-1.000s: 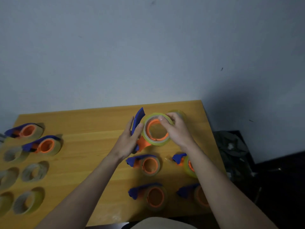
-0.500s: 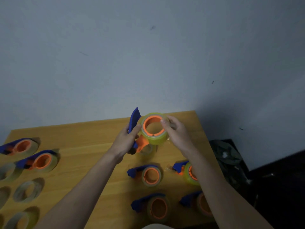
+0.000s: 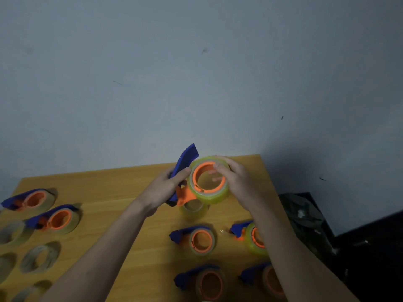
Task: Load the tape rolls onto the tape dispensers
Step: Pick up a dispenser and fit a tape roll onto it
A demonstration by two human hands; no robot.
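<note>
I hold a blue and orange tape dispenser (image 3: 184,162) above the wooden table (image 3: 122,188). My left hand (image 3: 163,190) grips its blue handle. A yellowish clear tape roll (image 3: 210,198) sits around the dispenser's orange hub, and my right hand (image 3: 236,182) wraps the roll's right side with a finger over its top edge. Directly beneath, a bare tape roll (image 3: 193,209) stands on the table.
Several loaded dispensers (image 3: 201,239) lie at the table's near right, two more (image 3: 58,219) at the left. Several loose tape rolls (image 3: 39,258) lie at the near left. A dark bag (image 3: 303,216) sits on the floor beyond the right edge. A wall rises behind.
Both hands lifted the dispenser and roll slightly off the table. My right hand shifted further around the roll. The head camera tilted up, so the table sits lower in view.
</note>
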